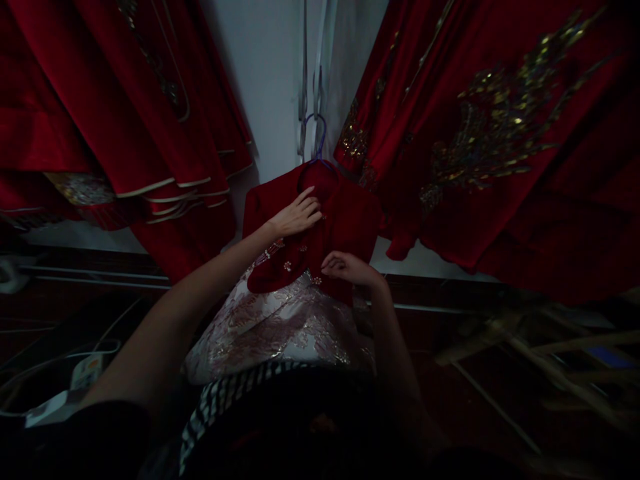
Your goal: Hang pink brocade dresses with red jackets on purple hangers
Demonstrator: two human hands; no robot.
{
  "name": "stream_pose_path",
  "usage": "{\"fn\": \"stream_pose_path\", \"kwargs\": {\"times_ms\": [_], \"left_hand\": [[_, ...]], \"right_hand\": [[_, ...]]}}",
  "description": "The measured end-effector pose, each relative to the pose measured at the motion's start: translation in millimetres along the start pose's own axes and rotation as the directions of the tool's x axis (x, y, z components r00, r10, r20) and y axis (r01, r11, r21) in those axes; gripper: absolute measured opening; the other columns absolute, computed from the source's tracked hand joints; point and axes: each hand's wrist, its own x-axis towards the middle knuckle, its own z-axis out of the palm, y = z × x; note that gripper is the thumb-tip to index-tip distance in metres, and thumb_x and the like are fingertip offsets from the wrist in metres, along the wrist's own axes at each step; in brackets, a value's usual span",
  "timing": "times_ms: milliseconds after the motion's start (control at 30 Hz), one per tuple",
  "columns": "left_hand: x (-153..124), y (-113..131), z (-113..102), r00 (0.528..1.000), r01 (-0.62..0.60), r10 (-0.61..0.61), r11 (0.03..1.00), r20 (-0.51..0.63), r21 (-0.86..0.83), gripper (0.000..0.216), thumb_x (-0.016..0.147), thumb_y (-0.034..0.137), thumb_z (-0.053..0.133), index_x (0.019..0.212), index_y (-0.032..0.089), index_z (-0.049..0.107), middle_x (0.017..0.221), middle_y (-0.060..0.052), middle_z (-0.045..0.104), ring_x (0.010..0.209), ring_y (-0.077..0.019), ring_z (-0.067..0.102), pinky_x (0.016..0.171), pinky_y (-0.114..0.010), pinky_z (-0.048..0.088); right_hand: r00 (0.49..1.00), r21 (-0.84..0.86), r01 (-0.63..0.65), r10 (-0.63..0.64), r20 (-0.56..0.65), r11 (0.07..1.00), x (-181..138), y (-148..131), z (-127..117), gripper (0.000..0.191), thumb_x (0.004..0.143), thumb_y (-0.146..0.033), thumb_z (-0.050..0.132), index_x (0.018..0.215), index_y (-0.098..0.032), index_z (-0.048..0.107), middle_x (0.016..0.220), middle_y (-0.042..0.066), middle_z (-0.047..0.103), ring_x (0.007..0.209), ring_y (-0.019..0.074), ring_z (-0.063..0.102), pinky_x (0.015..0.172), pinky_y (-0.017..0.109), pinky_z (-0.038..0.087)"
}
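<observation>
A small dark red jacket (pixel 345 220) hangs on a purple hanger (pixel 317 137) in front of me, over a pale skirt (pixel 280 330) patterned in pink and gold. My left hand (pixel 299 215) lies on the jacket's front near the collar, fingers curled and pressing the cloth. My right hand (pixel 347 267) pinches the jacket's lower front edge beside small shiny buttons (pixel 289 265).
Long red velvet gowns hang at the left (pixel 125 120) and, with gold embroidery, at the right (pixel 500 133). A white wall (pixel 270 73) is behind. A white device with cables (pixel 85 373) lies on the dark floor at lower left. Wooden slats (pixel 550 353) stand at lower right.
</observation>
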Motion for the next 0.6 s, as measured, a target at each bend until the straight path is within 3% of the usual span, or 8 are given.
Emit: {"fn": "stream_pose_path", "kwargs": {"times_ms": [133,233,433,533,600], "left_hand": [[-5,-6,1,1.0,-0.016,0.017,0.998,0.011,-0.052,0.023,0.089,0.013,0.041,0.098,0.022,0.061,0.098,-0.005,0.063,0.108,-0.0166,0.053,0.118,-0.053,0.024],[-7,-6,1,1.0,0.005,-0.004,1.0,0.03,-0.01,0.03,0.09,0.011,0.036,0.103,0.023,0.061,0.092,-0.003,0.063,0.104,-0.0158,0.053,0.118,-0.054,0.021],[-8,-2,6,0.987,0.151,-0.149,0.988,-0.063,0.037,0.023,0.087,0.023,0.044,0.099,0.019,0.062,0.085,-0.005,0.064,0.094,-0.0201,0.055,0.118,-0.057,0.012],[-10,2,10,0.929,0.347,-0.324,0.931,-0.177,0.115,0.034,0.084,0.023,0.046,0.115,0.014,0.056,0.106,-0.013,0.063,0.108,-0.0266,0.053,0.117,-0.059,0.011],[-13,4,11,0.843,0.499,-0.451,0.86,-0.294,0.11,0.045,0.082,0.02,0.046,0.127,0.013,0.048,0.126,-0.017,0.054,0.124,-0.0309,0.044,0.116,-0.061,0.007]], "right_hand": [[0.995,0.012,0.043,-0.042,-0.088,0.999,-2,-5,-2,0.037,0.076,-0.05,0.067,0.091,-0.017,0.059,0.086,0.005,0.066,0.077,0.0145,0.061,0.075,0.031,0.05],[0.966,-0.017,0.101,-0.102,-0.237,0.995,1,-14,-7,0.035,0.076,-0.05,0.065,0.091,-0.019,0.059,0.094,0.006,0.066,0.087,0.0162,0.062,0.085,0.033,0.05],[0.785,-0.005,0.276,-0.228,-0.577,0.961,47,-46,-21,0.045,0.08,-0.06,0.055,0.104,-0.022,0.056,0.117,0.009,0.062,0.112,0.0187,0.057,0.102,0.035,0.044],[0.81,0.13,0.363,-0.244,-0.534,0.923,85,-59,-15,0.057,0.085,-0.065,0.041,0.121,-0.023,0.05,0.126,0.01,0.059,0.118,0.0192,0.055,0.103,0.038,0.044],[0.814,0.102,0.358,-0.257,-0.522,0.928,105,-60,-6,0.065,0.087,-0.067,0.033,0.131,-0.021,0.042,0.137,0.011,0.051,0.128,0.0192,0.048,0.108,0.038,0.04]]}}
